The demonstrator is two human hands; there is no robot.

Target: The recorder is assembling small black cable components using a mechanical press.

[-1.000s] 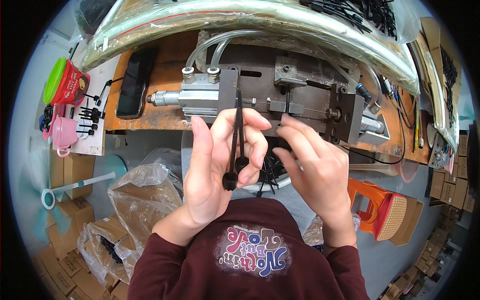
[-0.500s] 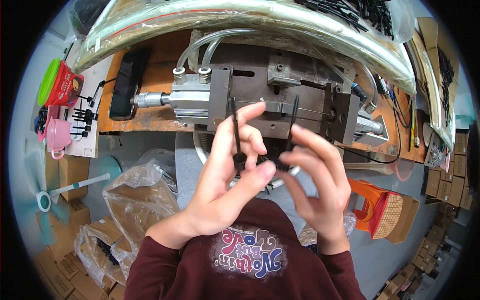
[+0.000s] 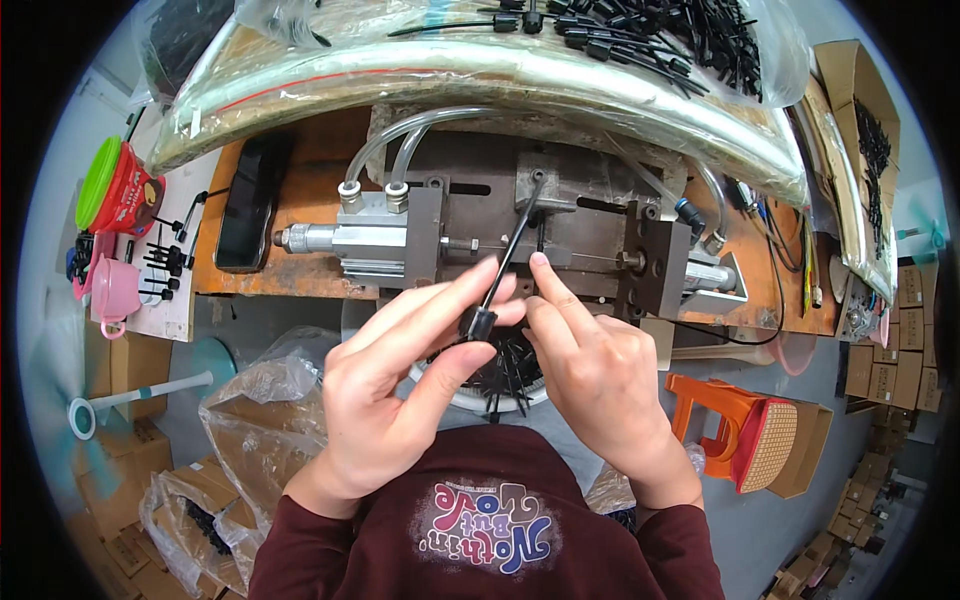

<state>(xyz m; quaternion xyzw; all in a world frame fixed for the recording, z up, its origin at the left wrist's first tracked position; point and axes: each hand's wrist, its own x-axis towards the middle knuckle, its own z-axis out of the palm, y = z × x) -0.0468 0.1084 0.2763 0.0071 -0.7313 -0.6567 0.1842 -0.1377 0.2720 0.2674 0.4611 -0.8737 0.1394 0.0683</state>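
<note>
A thin black rod with a thick round knob at its lower end (image 3: 508, 265) leans between the fingers and thumb of my left hand (image 3: 385, 385). Its tip points up and away, over the metal block (image 3: 545, 190) on the fixture. My right hand (image 3: 605, 385) is closed, back upward, at the fixture's near edge. A short length of a second black rod (image 3: 541, 238) shows beyond its index fingertip; the rest is hidden by the fingers. Below both hands, a round white-rimmed container (image 3: 470, 402) holds many similar black rods.
The dark fixture has an air cylinder (image 3: 372, 245) at left and another (image 3: 708, 277) at right, with clear hoses (image 3: 400, 130). A phone (image 3: 252, 205) lies on the bench. Black rods (image 3: 650, 45) pile on a plastic-wrapped shelf. An orange stool (image 3: 715, 420) stands at right.
Both hands have moved closer to each other and toward the fixture. The right hand has turned back upward, and the left rod now slants up to the right. The view has tilted slightly.
</note>
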